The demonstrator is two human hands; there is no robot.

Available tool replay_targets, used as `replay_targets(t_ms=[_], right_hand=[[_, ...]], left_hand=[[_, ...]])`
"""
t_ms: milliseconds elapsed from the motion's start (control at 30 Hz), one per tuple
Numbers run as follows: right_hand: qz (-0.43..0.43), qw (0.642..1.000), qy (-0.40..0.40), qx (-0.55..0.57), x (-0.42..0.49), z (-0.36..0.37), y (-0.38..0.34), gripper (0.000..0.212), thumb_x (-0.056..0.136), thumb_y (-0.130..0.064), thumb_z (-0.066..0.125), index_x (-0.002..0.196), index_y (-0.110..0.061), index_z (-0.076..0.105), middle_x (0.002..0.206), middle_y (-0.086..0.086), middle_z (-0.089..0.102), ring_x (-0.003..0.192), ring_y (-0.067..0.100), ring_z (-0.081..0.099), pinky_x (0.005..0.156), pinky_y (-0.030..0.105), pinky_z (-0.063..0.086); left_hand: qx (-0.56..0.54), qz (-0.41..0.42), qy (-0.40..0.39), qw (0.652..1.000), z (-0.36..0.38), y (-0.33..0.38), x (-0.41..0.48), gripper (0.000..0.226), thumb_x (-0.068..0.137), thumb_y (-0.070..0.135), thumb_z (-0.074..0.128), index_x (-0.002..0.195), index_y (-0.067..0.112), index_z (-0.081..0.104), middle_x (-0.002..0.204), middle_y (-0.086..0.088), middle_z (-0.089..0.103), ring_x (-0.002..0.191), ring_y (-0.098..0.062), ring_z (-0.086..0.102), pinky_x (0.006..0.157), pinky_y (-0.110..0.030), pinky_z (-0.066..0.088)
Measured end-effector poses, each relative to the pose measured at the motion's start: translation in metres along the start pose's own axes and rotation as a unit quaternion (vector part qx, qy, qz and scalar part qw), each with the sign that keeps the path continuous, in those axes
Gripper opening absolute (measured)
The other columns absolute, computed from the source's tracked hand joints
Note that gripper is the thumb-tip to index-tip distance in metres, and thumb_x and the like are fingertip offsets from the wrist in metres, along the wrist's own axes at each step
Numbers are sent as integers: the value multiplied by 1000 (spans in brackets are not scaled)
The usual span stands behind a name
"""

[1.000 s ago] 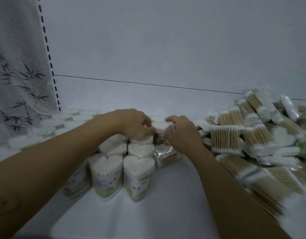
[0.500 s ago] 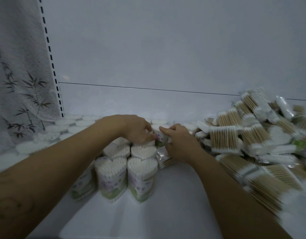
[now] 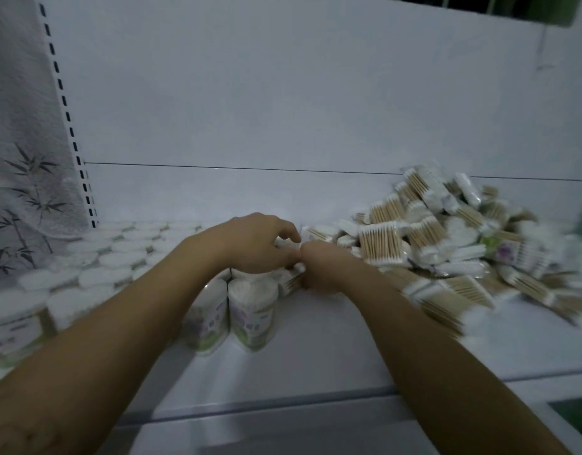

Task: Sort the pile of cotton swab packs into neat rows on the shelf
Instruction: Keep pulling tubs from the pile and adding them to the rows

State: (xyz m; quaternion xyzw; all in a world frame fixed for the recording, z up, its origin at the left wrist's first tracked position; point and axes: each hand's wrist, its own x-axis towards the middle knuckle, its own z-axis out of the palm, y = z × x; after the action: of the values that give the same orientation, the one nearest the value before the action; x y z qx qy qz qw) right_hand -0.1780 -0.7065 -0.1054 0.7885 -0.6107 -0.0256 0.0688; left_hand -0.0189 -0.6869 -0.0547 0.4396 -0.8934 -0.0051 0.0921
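- Left hand (image 3: 256,244): fingers curled over standing packs (image 3: 253,310); hold unclear.
- Right hand (image 3: 322,270): fingers still curled round a pack (image 3: 291,280), now touching the left.
- Pile (image 3: 447,244): unmoved.

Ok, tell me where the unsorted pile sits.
In the head view, the pile lies at the right of the shelf, just right of the right hand.
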Motion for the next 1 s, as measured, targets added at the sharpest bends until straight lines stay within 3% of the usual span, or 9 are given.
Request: replay_targets(t_ms=[67, 233, 400, 500, 633, 767, 867, 1000], right_hand=[[6, 999, 44, 19, -8, -8, 7, 45, 88, -20, 61, 133, -25, 56, 126, 9, 59, 113, 27, 57, 78, 29, 41], [62, 988, 141, 25, -41, -45, 47, 41, 91, -34, 62, 131, -29, 57, 132, 0, 56, 120, 22, 51, 95, 35, 43], [124, 951, 282, 26, -49, -81, 95, 34, 89, -29, 64, 118, -19, 50, 111, 4, 65, 97, 27, 60, 77, 36, 48], [139, 932, 332, 32, -38, -97, 119, 24, 89, -26, 64, 106, -12, 53, 98, 9, 65, 87, 29, 57, 68, 35, 42], [112, 944, 310, -5, -8, -96, 133, 20, 91, -24, 63, 106, -12, 57, 100, 9, 66, 91, 29, 58, 73, 36, 45], [58, 967, 243, -57, 20, -80, 141, 18, 91, -19, 59, 109, -16, 59, 105, 7, 64, 95, 27, 57, 70, 31, 38], [11, 970, 214, -117, 30, -69, 144, 15, 90, -20, 58, 105, -18, 61, 101, 3, 64, 92, 24, 59, 68, 30, 38], [30, 967, 173, -187, 35, -62, 146, 15, 86, -12, 58, 99, -14, 65, 90, 3, 62, 84, 23, 58, 68, 31, 38]], left_hand=[[-19, 1, 30, 999, 0, 1, -2, 41, 95, 51, 49, 130, 33, 54, 135, 9, 56, 119, -16, 52, 101, -41, 42], [-5, -11, 79, 997, -3, 11, 1, 46, 96, 46, 50, 139, 31, 43, 142, 8, 48, 119, -17, 51, 101, -39, 40], [-7, -2, 83, 997, -3, 35, 19, 49, 95, 49, 49, 140, 31, 41, 143, 7, 48, 120, -17, 51, 100, -37, 41], [5, -12, 73, 997, -1, 46, 35, 50, 95, 51, 49, 140, 31, 42, 143, 6, 48, 125, -18, 48, 102, -38, 40], [38, -64, -15, 997, -4, 45, 50, 53, 93, 57, 47, 140, 33, 42, 145, 6, 46, 128, -19, 45, 104, -40, 35], [66, -109, -77, 989, -4, 42, 60, 59, 93, 61, 46, 144, 33, 38, 149, 5, 40, 134, -20, 40, 108, -43, 32], [79, -131, -95, 984, 1, 43, 70, 61, 93, 60, 47, 146, 32, 35, 150, 5, 39, 136, -20, 38, 107, -42, 31], [101, -144, -79, 981, 10, 49, 93, 58, 93, 53, 51, 144, 30, 37, 145, 4, 44, 132, -21, 43, 103, -40, 33]])
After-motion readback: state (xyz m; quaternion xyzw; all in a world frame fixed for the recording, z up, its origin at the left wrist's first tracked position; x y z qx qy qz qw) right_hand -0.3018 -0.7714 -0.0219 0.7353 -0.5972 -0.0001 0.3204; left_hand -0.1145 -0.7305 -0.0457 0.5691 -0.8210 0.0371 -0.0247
